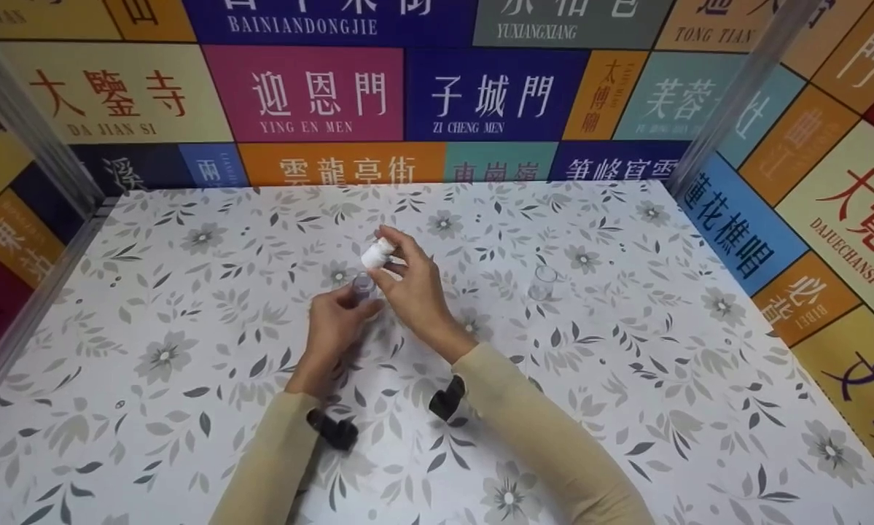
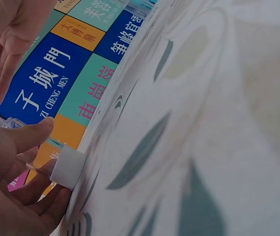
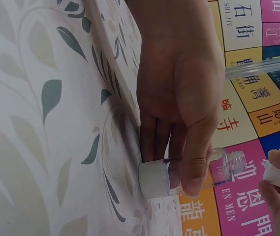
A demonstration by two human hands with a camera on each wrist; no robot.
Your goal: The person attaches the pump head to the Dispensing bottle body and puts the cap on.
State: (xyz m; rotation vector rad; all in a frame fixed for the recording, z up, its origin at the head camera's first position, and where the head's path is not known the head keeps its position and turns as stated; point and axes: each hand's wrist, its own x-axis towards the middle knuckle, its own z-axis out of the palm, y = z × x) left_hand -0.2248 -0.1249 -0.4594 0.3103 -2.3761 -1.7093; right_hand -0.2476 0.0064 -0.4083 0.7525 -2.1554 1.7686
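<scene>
My left hand grips a clear bottle low on its body, thumb on one side and fingers on the other. The bottle has a white base close to the tabletop and stands upright, with its threaded neck uncovered. My right hand pinches a small white plastic piece, wider at one end and narrower at the other, just above the bottle's mouth. In the right wrist view a small tip on this white piece points toward the neck, with a gap between them.
A clear, open-topped cylinder stands on the table to the right of my hands. The table has a floral cover. Printed panels rise behind it and at both sides, with clear upright posts at the corners.
</scene>
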